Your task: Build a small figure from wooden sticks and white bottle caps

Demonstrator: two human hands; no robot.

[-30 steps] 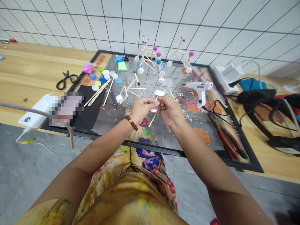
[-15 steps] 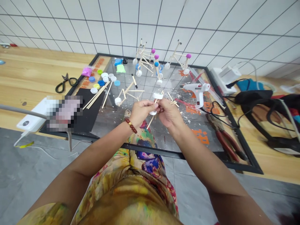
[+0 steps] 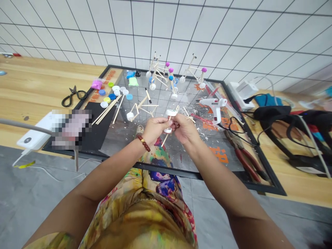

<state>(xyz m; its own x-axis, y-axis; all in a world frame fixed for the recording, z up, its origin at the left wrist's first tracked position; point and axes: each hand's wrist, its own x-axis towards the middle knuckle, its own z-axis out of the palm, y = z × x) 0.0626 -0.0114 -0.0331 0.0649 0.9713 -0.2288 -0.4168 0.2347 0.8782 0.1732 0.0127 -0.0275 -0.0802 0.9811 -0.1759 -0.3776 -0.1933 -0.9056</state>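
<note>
My left hand (image 3: 155, 130) and my right hand (image 3: 186, 128) meet over the glass-topped board. Their fingertips pinch a small assembly of thin wooden sticks with a white bottle cap (image 3: 171, 112) above and another white cap (image 3: 167, 130) below. One thin stick (image 3: 164, 139) slants down beneath the fingers. Which fingers press on which part is partly hidden. Beyond my left hand, a half-built stick bicycle (image 3: 140, 108) with a white cap wheel lies on the glass. Short stick pieces (image 3: 189, 114) lie just past my right hand.
Finished stick bicycles (image 3: 158, 74) stand at the back by the tiled wall. A glue gun (image 3: 211, 104) and pliers (image 3: 245, 155) lie to the right. On the left are loose caps (image 3: 106, 100), sticks (image 3: 107, 110), scissors (image 3: 72, 95) and a white power bank (image 3: 38, 129).
The view has tipped up slightly, so the table things sit lower in the picture. Both hands keep their pinch, and the caps between them are turned slightly.
</note>
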